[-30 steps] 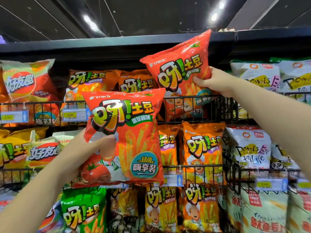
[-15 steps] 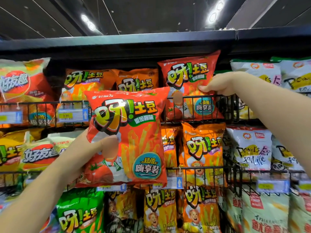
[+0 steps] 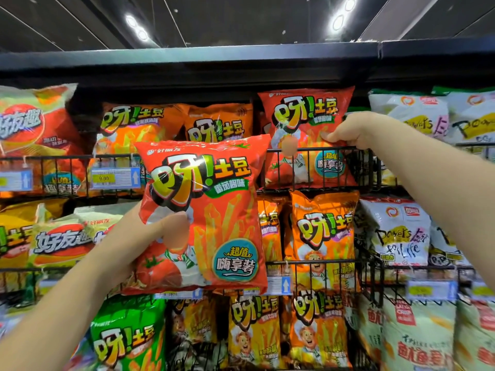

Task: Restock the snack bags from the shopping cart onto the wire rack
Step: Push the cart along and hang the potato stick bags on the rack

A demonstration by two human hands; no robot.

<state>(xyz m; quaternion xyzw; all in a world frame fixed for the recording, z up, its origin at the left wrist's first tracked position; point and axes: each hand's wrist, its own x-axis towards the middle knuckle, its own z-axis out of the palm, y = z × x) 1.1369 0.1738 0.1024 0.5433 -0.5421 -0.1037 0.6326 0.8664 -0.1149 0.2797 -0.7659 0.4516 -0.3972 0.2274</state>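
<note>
Red and glossy, one snack bag [image 3: 203,215] is hanging in front of the shelves in my left hand [image 3: 139,236]. My thumb is pressing its front and my fingers are curling round behind it, so this one is being held clear of the wire rack [image 3: 371,170] and is not yet shelved. Moving right, a second red bag [image 3: 308,135] of the same kind is standing upright in the rack's top tier, behind the front wire and beside the orange bags [image 3: 219,124]. My right hand [image 3: 351,129] is pinching that bag's right edge just above the wire, so I am judging this placement nearly done (only the letting go is missing). I am counting one bag practically in and one left in hand. The shopping cart is lying out of view, so I cannot say how many more are waiting.
</note>
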